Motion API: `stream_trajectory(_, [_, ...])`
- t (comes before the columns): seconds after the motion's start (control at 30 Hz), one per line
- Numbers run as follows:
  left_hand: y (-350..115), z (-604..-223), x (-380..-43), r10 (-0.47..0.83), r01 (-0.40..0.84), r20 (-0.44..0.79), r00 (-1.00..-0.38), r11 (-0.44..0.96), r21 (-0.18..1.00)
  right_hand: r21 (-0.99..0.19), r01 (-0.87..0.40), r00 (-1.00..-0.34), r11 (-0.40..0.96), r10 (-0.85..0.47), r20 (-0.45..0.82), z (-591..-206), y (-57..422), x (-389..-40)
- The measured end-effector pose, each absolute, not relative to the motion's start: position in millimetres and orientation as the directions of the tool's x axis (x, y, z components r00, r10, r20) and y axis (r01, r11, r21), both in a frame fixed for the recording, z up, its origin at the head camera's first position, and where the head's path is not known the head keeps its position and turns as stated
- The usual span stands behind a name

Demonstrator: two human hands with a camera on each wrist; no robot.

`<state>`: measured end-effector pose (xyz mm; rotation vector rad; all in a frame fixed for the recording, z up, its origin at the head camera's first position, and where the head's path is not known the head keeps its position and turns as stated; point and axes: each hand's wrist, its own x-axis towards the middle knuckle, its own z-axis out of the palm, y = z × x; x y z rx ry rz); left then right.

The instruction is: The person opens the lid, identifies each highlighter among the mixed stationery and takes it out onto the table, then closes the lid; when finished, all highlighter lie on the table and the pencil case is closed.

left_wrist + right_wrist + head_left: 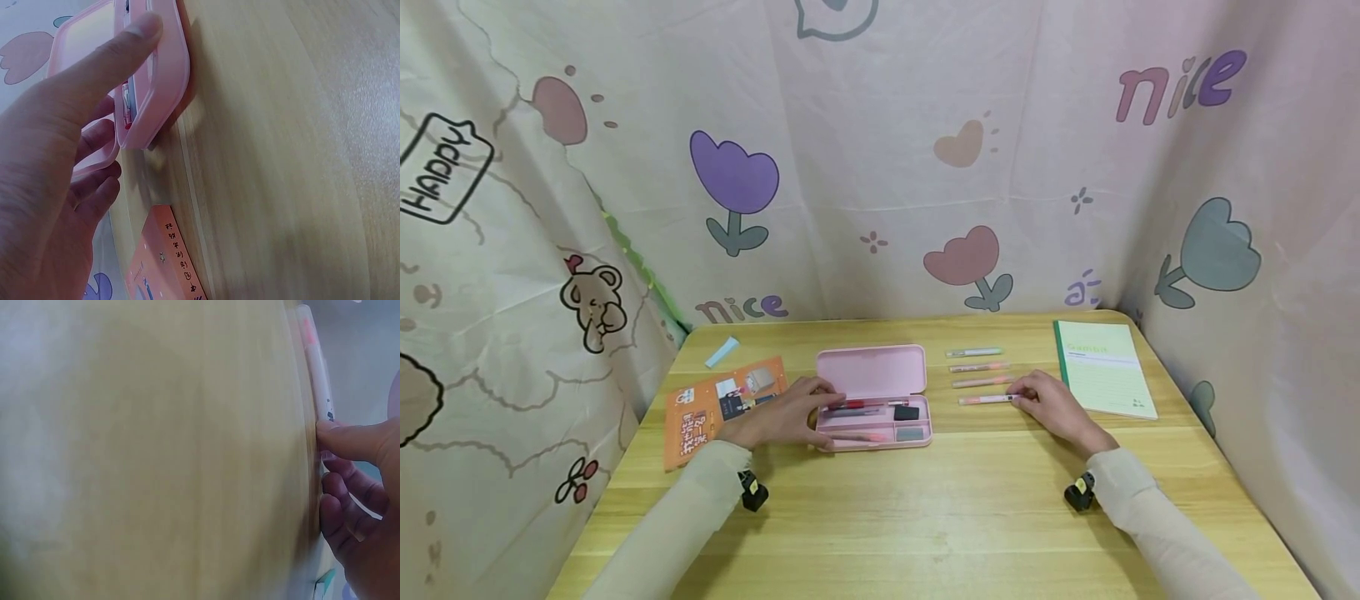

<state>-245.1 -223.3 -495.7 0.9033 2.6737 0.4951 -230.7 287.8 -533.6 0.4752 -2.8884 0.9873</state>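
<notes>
A pink pencil case (pixel 872 372) lies with its lid folded back, its tray holding several pens, a black item (pixel 907 412) and a grey block (pixel 910 434). My left hand (pixel 790 414) grips its left end, the thumb over the front rim and the fingers at the hinge side; the left wrist view shows the thumb across the tray wall (pixel 169 75). To the right, my right hand (pixel 1056 406) pinches the end of a white and pink highlighter (pixel 981 400) between thumb and fingers. In the right wrist view this highlighter (pixel 317 369) lies along the table.
Behind the held highlighter lie a green pen (pixel 974 352) and two pinkish pens, one of them a pink pen (pixel 979 367), in a row. A notebook (pixel 1105 371) with a green spine is at the right. An orange booklet (pixel 700 417) and a light blue strip (pixel 722 352) lie left.
</notes>
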Motion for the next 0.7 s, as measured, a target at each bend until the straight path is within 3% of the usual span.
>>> stream_trajectory(0.5, [-223.4,-495.9,-247.3,0.635,0.544,-0.142,-0.760,0.740,0.396,-0.617,-0.284,-0.958,0.734,-0.243,0.152,-531.1,286.3,-232.1])
stream_trajectory(0.7, [-223.1,-495.1,-247.3,0.620,0.524,-0.155,-0.769,0.750,0.404,-0.632,-0.344,-0.938,0.694,-0.278,0.204,-515.3,254.8,-232.8])
